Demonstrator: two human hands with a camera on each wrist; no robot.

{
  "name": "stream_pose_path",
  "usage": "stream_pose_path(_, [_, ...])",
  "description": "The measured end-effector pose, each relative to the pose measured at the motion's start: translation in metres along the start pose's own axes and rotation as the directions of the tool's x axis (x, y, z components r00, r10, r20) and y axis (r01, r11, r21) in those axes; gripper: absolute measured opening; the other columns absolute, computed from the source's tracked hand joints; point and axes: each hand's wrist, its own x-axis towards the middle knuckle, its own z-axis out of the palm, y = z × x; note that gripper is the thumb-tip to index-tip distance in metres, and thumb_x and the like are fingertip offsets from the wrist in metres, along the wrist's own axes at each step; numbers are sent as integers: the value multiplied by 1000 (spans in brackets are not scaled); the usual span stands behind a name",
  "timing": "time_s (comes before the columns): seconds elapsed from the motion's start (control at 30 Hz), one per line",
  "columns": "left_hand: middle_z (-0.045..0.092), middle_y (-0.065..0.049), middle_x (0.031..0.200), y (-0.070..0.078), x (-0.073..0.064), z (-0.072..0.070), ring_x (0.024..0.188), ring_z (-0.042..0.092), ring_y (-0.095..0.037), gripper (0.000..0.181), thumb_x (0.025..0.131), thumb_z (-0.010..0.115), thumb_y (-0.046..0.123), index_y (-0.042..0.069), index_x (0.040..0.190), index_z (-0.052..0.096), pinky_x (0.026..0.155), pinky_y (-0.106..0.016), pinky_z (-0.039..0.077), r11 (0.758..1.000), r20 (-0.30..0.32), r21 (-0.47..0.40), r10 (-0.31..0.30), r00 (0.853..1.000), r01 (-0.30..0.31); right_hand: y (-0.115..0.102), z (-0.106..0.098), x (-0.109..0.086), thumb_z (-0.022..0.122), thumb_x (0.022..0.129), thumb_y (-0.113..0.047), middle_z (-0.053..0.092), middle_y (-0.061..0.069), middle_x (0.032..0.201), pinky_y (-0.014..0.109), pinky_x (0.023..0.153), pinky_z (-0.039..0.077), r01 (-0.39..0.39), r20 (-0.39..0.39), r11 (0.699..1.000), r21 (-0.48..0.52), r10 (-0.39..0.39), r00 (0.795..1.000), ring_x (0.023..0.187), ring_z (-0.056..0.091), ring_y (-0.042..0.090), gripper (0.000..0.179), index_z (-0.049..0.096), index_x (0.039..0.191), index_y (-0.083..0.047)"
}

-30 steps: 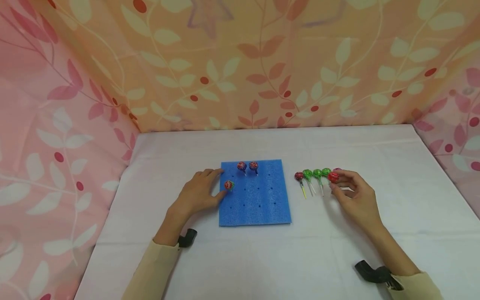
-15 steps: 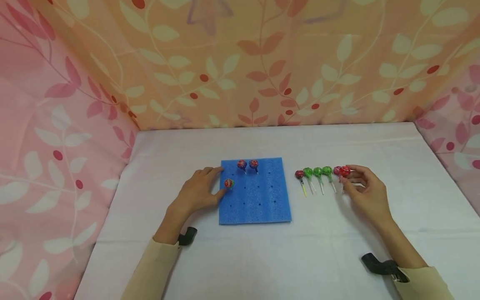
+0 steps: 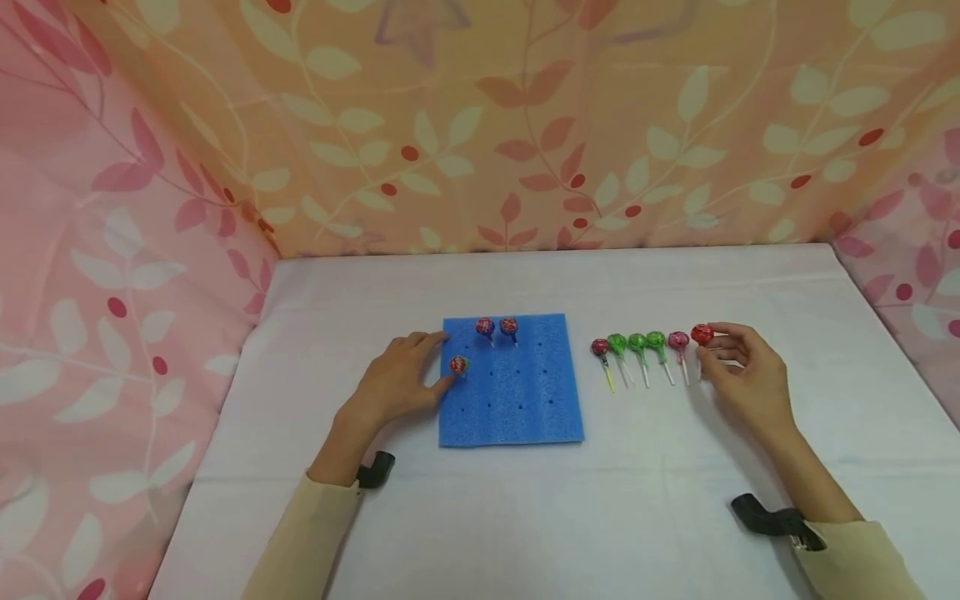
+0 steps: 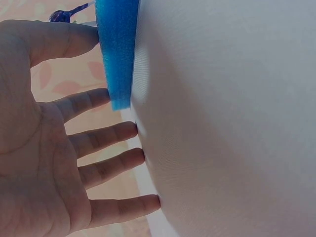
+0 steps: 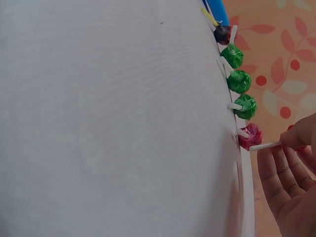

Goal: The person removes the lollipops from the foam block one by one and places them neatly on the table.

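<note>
My right hand [image 3: 750, 375] pinches a red lollipop [image 3: 702, 334] between thumb and fingers, at the right end of a row of lollipops. In the right wrist view its white stick [image 5: 265, 145] points away from the hand, beside the pink lollipop [image 5: 251, 137]. With fingers spread and fairly straight, my left hand [image 3: 397, 383] touches the left side of a blue foam board [image 3: 517, 429]. The left wrist view has thumb and index finger on the board's edge [image 4: 118, 59], other fingertips on the cloth. Two dark-wrapped lollipops [image 3: 497, 327] and one red-green lollipop [image 3: 458, 364] stand in the board.
Right of the board lie a dark red lollipop [image 3: 600, 347] with a yellow stick and three green lollipops [image 3: 637, 342]. Small holes dot the board. A white cloth [image 3: 570, 517] covers the table; a patterned orange curtain [image 3: 450, 125] hangs behind.
My right hand has carried the red lollipop rightward, from in front of the row to its right end, uncovering the pink one. My left hand stays put.
</note>
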Motion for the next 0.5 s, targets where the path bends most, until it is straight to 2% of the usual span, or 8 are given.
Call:
stream_pose_path(0.33, [52,-13,161,2,0,-3,147,50,-41,72,96,67,48,19,159,47,111,-66,50,1000,9,-8,-4,1000,4,10,-6,5,76,94,-6,60,-29,89,2,65,50,-36,49,992,-122,42,998,73,59,-19,41,65,132,3])
stream_pose_path(0.43, [52,-13,161,2,0,-4,147,50,-41,72,97,67,48,19,160,47,112,-66,49,1000,14,-11,-5,1000,5,12,-8,7,77,94,-9,60,-26,88,1,65,48,-45,51,985,-166,54,997,71,57,-21,41,66,132,2])
stream_pose_path(0.5, [51,-13,161,3,0,-5,147,50,-41,72,97,67,48,19,160,46,112,-66,49,1000,16,-12,-5,1000,5,13,-9,8,77,94,-11,64,-19,88,1,65,47,-55,54,980,-192,66,996,71,56,-22,41,66,132,2])
